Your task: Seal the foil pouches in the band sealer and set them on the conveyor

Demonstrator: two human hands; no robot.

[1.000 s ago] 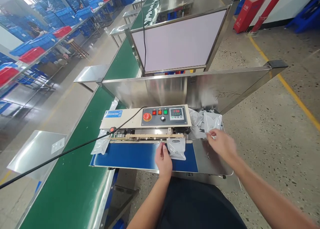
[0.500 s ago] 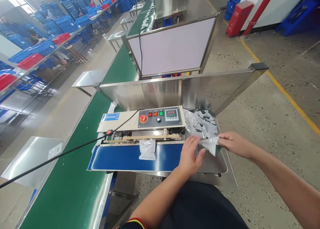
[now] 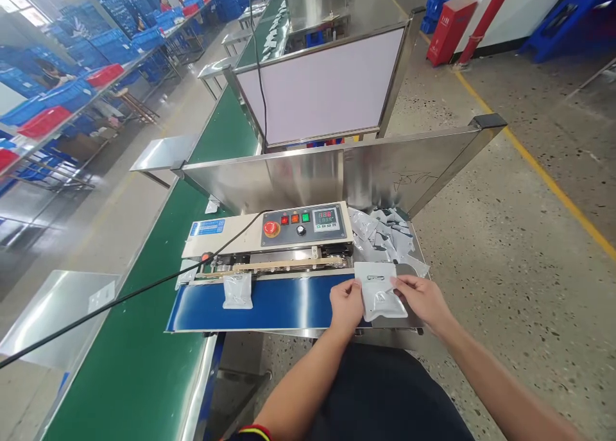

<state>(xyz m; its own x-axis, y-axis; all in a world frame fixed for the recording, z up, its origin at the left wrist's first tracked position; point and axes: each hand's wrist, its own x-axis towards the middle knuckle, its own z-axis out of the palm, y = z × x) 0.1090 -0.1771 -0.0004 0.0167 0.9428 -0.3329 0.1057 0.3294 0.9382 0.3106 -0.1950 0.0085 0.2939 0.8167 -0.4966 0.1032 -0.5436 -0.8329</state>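
Note:
Between my two hands a white plastic pouch (image 3: pixel 382 298) is held upright by its side edges, close to the right end of a band sealing machine (image 3: pixel 226 234). My left hand (image 3: pixel 346 305) pinches the pouch's left edge, and my right hand (image 3: pixel 422 300) pinches its upper right edge. Another filled pouch (image 3: pixel 237 291) hangs with its top in the sealer's band, its body over the blue conveyor (image 3: pixel 293 303). A pile of loose pouches (image 3: pixel 380 234) lies just behind the held one.
A steel partition (image 3: pixel 308 179) rises behind the machine. On the left runs a green conveyor belt (image 3: pixel 129 325), crossed by a black cable (image 3: pixel 144 290). A further pouch (image 3: pixel 187 274) sits at the sealer's left end. Blue crates (image 3: pixel 115 43) fill the far left.
The pouch my right hand held at the pile is now upright, gripped by both hands. My left hand has closed on it. The pouch in the sealer has travelled left.

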